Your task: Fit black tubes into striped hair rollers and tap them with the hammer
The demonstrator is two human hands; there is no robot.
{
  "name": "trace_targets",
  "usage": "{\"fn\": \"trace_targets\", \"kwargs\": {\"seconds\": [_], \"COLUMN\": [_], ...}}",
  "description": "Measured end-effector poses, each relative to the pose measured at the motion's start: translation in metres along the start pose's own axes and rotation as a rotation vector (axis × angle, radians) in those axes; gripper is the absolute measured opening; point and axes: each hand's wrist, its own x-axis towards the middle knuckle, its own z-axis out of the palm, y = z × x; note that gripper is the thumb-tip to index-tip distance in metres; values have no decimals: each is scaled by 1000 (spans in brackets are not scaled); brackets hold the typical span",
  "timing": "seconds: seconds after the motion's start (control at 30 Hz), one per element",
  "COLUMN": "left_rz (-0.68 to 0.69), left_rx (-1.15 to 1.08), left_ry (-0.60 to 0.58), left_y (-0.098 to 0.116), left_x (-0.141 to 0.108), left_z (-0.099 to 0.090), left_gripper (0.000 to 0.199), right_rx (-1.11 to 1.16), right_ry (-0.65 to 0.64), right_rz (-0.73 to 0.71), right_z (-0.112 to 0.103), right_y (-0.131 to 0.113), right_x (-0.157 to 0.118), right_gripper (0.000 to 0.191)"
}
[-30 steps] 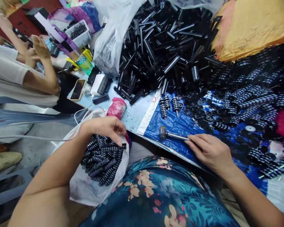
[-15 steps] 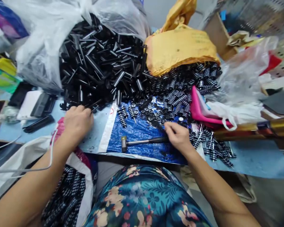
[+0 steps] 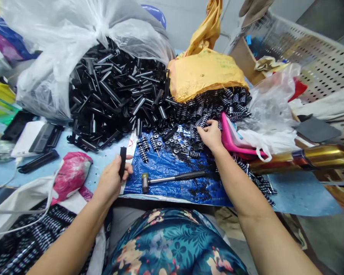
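Observation:
My left hand (image 3: 113, 176) is closed around a short black plastic handle piece (image 3: 122, 162), held upright above the table's near edge. My right hand (image 3: 212, 134) reaches into the front of a pile of black-and-white ribbed rollers (image 3: 203, 110), its fingers bent on a roller there. Small black washers (image 3: 176, 143) lie scattered left of that hand. A few ribbed rollers with metal pins (image 3: 142, 151) rest beside them on a blue plastic sheet (image 3: 166, 164). Nearer me, a hammer (image 3: 172, 178) with a black grip lies untouched on the sheet.
A big heap of black plastic pieces (image 3: 111, 95) spills from a clear bag (image 3: 54, 49). Behind the rollers sits a yellow sack (image 3: 206, 74). To the right are a pink tray (image 3: 227, 137) and a gold cylinder (image 3: 318, 158). A pink bundle (image 3: 73, 173) lies at left.
My left hand has come away from the black heap toward me and right, with a black handle piece in it. My right hand has moved from near the hammer's grip up into the roller pile.

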Motion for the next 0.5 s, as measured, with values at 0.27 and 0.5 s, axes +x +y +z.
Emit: {"fn": "trace_targets", "kwargs": {"seconds": [0.27,0.5], "left_rz": [-115,-38], "left_rx": [-253,-101], "left_ry": [-149,-324], "left_y": [6,-4], "left_x": [-12,-24], "left_z": [22,43], "left_gripper": [39,46], "right_rx": [887,1226], "right_ry": [-333,-595], "right_rz": [218,537], "right_z": [-14,1], "right_y": [-31,-85], "right_x": [-97,-130], "right_gripper": [51,56]}}
